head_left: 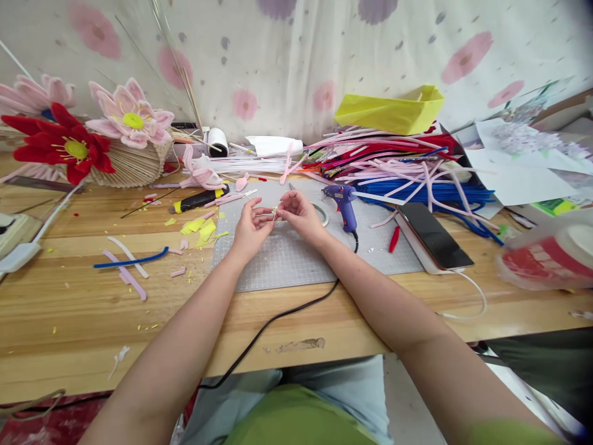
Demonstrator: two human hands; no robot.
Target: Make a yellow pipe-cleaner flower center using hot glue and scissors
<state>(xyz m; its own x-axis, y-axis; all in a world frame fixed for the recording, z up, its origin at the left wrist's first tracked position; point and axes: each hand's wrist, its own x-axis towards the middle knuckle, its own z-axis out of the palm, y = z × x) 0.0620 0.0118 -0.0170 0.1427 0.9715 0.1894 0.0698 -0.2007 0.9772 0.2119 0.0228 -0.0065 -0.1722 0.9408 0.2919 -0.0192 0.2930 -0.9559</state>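
My left hand [252, 230] and my right hand [300, 216] meet above the grey cutting mat [264, 272]. Their fingertips pinch a small bundle of pale yellow strands [274, 214], too fine to make out well. Behind my right hand lies a roll of tape [321, 214], partly hidden by the hand. A purple glue gun [343, 205] with a white glue stick in it rests to the right of my hands. Left of the mat are yellow paper scraps [204, 230] and a black and yellow utility knife [199, 199].
Pink and red fuzzy flowers [76, 148] stand at the back left. Bundles of pipe cleaners [407, 176] pile up at the back right, under a yellow paper bag [389, 111]. A phone [435, 236] and a plastic tub [549, 256] sit right. A black cord [278, 316] crosses the front.
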